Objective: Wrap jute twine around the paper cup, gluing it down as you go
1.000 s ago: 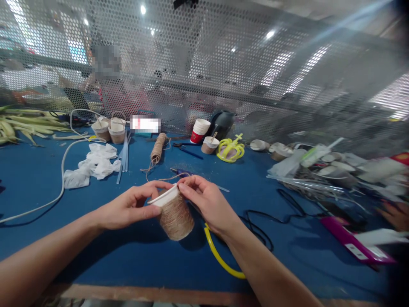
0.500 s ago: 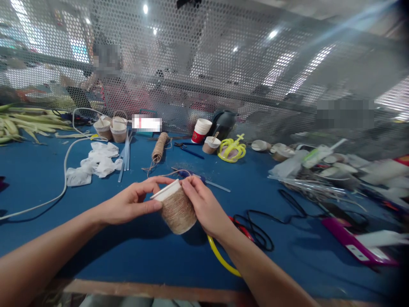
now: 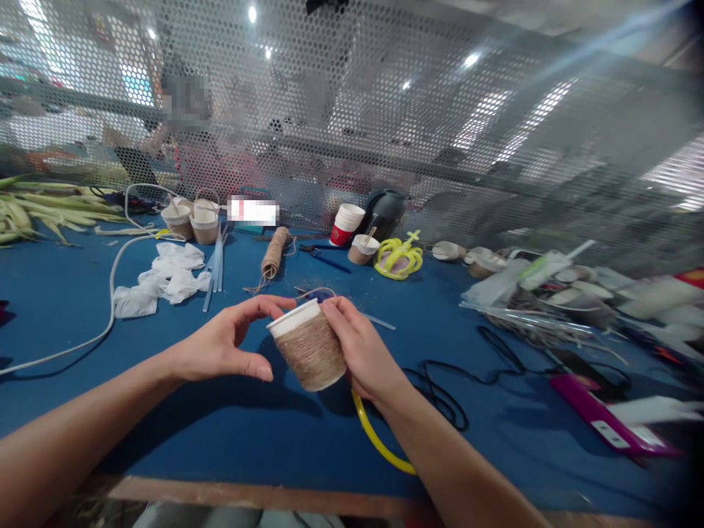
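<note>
A paper cup (image 3: 311, 348) wrapped in brown twine, with a bare white rim, is tilted above the blue table. My right hand (image 3: 360, 348) grips its right side, the thumb near the rim. My left hand (image 3: 228, 341) is at the cup's left, thumb and fingers spread; the thumb is off the wall, and whether a fingertip touches the rim I cannot tell. A strand of twine runs behind the cup. Beyond lies a twine roll (image 3: 274, 253). A blue-handled tool behind the cup is mostly hidden.
Twine-wrapped cups (image 3: 205, 222), crumpled white plastic (image 3: 165, 279) and clear glue sticks (image 3: 218, 264) lie left. Stacked paper cups (image 3: 347, 224), a yellow crown-shaped piece (image 3: 399, 257) and blue pliers (image 3: 327, 258) are behind. A purple power strip (image 3: 610, 422) and black cord (image 3: 440, 396) lie right.
My left thumb has come off the cup and the left hand has opened. The cup has shifted slightly right and turned, showing more of its twine-covered side, still in my right hand.
</note>
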{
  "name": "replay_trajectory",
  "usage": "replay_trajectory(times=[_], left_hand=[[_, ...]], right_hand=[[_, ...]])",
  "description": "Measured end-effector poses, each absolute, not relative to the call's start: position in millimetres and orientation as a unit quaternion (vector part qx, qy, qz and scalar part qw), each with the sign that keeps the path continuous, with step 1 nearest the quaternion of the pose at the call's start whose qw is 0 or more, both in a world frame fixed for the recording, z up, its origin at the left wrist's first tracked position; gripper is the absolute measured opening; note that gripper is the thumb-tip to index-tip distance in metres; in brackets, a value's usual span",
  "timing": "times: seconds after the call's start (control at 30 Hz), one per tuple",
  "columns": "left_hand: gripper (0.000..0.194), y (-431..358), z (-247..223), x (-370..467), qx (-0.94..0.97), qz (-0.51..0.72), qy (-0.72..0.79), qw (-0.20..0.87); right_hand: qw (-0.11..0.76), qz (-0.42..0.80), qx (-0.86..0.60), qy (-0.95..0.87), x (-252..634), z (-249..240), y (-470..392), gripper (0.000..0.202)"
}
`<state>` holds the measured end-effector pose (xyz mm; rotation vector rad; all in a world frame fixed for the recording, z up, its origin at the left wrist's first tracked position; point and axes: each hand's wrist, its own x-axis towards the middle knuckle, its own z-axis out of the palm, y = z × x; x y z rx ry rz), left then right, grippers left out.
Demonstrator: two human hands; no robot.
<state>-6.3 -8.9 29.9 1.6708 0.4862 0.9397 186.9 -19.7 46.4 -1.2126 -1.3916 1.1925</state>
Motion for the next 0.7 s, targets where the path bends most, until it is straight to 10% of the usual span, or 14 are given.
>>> replay_trajectory(times=[0.33, 0.7], left_hand=[[0.031, -21.7, 29.8, 7.2, 0.759, 0.398, 0.302, 0.417], [0.017, -26.8, 31.7, 14.2, 0.707, 0.309, 0.398, 0.497]], right_hand=[[0.436, 0.242, -0.47, -0.729, 181.3, 38.5, -29.8, 0.01], [0.404, 0.162, -0.439, -0.786, 179.2, 42.4, -33.6, 0.009]])
